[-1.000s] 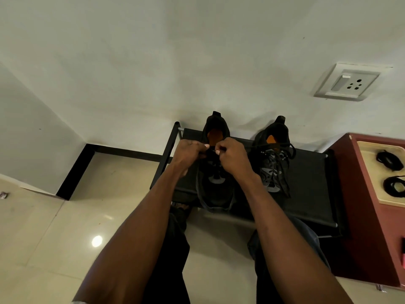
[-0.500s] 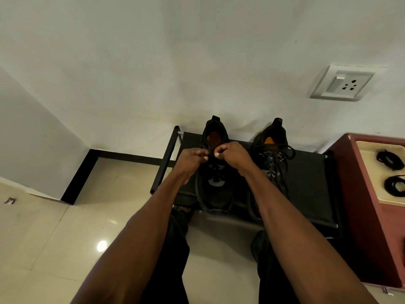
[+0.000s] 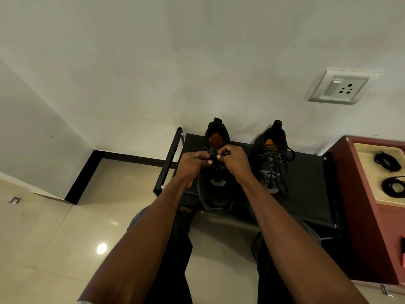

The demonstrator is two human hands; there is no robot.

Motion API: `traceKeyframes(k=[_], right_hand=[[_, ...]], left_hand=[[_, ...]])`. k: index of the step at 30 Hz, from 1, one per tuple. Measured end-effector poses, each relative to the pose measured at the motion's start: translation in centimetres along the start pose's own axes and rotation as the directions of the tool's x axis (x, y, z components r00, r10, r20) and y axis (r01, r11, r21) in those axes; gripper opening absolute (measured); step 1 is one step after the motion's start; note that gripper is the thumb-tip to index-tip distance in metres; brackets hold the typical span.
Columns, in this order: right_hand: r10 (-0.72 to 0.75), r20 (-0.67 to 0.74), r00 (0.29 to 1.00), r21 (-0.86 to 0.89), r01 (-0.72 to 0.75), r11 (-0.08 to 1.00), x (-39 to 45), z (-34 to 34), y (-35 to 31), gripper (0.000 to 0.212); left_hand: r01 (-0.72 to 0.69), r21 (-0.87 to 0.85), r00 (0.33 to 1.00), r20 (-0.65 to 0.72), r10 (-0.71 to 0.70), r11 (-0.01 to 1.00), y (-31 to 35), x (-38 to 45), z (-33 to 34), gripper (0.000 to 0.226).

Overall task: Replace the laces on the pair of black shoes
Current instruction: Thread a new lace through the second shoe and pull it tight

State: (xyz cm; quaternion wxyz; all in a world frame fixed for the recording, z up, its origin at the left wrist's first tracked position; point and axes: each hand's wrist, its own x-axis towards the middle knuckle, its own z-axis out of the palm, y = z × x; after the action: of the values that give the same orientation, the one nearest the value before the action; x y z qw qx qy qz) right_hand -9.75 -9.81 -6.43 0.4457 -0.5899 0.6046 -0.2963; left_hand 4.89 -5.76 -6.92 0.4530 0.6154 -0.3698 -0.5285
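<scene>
The left shoe (image 3: pixel 215 185) stands on the rack (image 3: pixel 306 194), beside the right shoe (image 3: pixel 270 165). Both arms are stretched over it; the left hand (image 3: pixel 192 162) and right hand (image 3: pixel 233 160), fingers curled, pinch its lace (image 3: pixel 215 170) near the top eyelets.

My left hand (image 3: pixel 194 163) and right hand (image 3: pixel 233 160) are covering the upper eyelets of the left shoe (image 3: pixel 215 189), and my curled fingers are hiding whatever lace end I am pinching there; it is too small and dark to make out. My right forearm is blocking that shoe's right side. The loose lace (image 3: pixel 202 197) is blending into the black rack (image 3: pixel 306 194) near the toe. The tray (image 3: pixel 372 189) and one coiled lace (image 3: pixel 394 186) are running off the right edge. My knees are sitting mostly behind my arms.
</scene>
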Motion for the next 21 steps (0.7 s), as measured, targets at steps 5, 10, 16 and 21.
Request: traceKeyframes(k=[5, 10, 16, 21], right_hand=[[0.029, 0.038, 0.999, 0.208, -0.036, 0.977, -1.2, -0.4, -0.2, 0.007], [0.004, 0.137, 0.991, 0.135, -0.023, 0.991, -1.5, -1.3, -0.6, 0.019], [-0.191, 0.072, 0.979, -0.398, 0.204, 0.895, -2.2, 0.3, 0.4, 0.073], [-0.208, 0.080, 0.975, -0.531, 0.218, 0.819, -2.7, 0.4, 0.5, 0.084]], left_hand=[[-0.025, 0.011, 1.000, -0.016, 0.025, 1.000, -0.5, -0.1, 0.1, 0.012], [-0.068, 0.030, 0.997, -0.047, 0.069, 0.997, -0.2, -0.3, 0.5, 0.005], [-0.062, 0.120, 0.990, -0.117, 0.077, 0.991, 0.3, -0.7, 1.0, 0.012], [-0.020, -0.135, 0.987, -0.161, -0.002, 0.991, 2.5, -1.6, 1.4, 0.011]])
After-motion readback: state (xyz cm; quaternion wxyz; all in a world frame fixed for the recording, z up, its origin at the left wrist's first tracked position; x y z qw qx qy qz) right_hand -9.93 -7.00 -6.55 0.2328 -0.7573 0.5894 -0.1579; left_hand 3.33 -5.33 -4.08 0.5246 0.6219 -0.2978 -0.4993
